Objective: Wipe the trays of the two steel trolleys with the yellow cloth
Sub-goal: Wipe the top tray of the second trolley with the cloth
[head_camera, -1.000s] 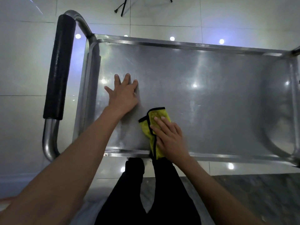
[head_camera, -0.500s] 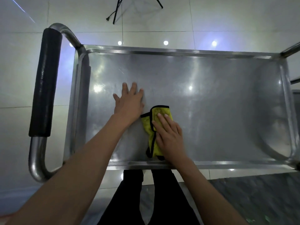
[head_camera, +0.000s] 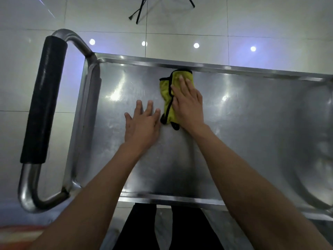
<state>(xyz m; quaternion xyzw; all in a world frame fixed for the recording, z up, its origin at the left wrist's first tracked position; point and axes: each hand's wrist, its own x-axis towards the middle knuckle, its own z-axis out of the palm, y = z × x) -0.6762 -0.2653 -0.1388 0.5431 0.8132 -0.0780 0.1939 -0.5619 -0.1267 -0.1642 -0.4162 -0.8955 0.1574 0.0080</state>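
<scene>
The right hand (head_camera: 187, 103) is lying flat, fingers straight, pressing the yellow cloth (head_camera: 168, 94) onto the floor of the steel tray (head_camera: 252, 141). The cloth is folded, black-edged, and sitting at the tray's far side, its top edge touching or just short of the far rim (head_camera: 234, 68); which of the two cannot be told. The left hand (head_camera: 142, 123) is resting palm down on the tray just beside the cloth, fingers spread and holding nothing.

Risks, as judged. The cloth is pressed rather than gripped, so a fast stroke may be leaving it behind or bunching it against the far rim, and the corner under the rim lip may be going unwiped. The left palm is bearing on bare metal and is likely marking the surface it covers; that patch will need a pass. A trolley of this kind may roll under the lean of both arms, though no wheels are showing. The right part of the tray runs out of frame, so coverage there cannot be confirmed.

Surface: brushed steel, scuffed, throwing back ceiling lights. A black-sleeved push handle (head_camera: 43, 101) stands at the left end. The room has a pale glossy tiled floor (head_camera: 234, 20); thin black legs, perhaps of a stand (head_camera: 140, 11), are showing beyond.
</scene>
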